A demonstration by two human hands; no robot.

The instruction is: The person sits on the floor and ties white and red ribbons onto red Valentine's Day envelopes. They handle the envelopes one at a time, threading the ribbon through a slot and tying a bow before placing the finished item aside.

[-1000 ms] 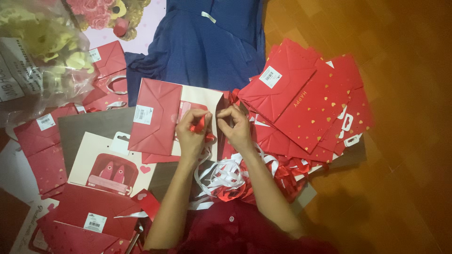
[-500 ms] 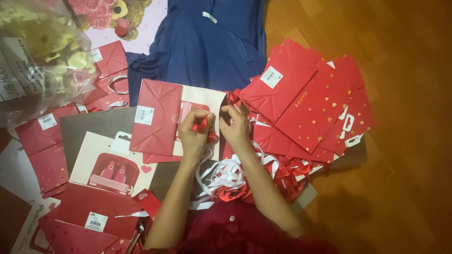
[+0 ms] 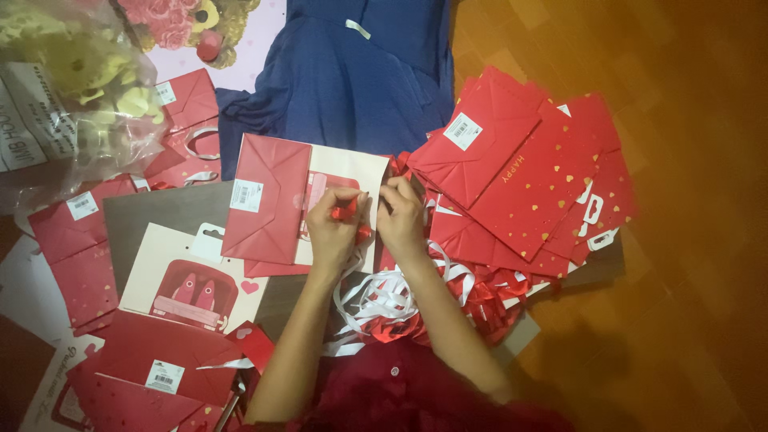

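Closest to the camera is the person's dark red buttoned top, with both bare forearms reaching up from it toward the middle of the view. Between the forearms lies a loose tangle of white and shiny red ribbon, spilling to the right under the right forearm.

The left hand is curled, its fingers bent inward and pinched on a small piece of glossy red ribbon that shows between thumb and fingers. The right hand sits just beside it, fingers also bent and drawn together, the fingertips meeting the left hand's at the same small red piece; whether the right hand truly grips it or only touches it cannot be told. Both hands rest over a flat cream-coloured paper gift bag with a red picture panel, and a folded plain red paper bag with a white sticker lies on the cream bag's left part.

To the right, a fanned stack of red paper bags with gold hearts lies on the brown wooden floor. To the left are more flat red and cream bags. Farther off lie a crumpled blue cloth garment and a clear plastic wrap of yellow flowers.
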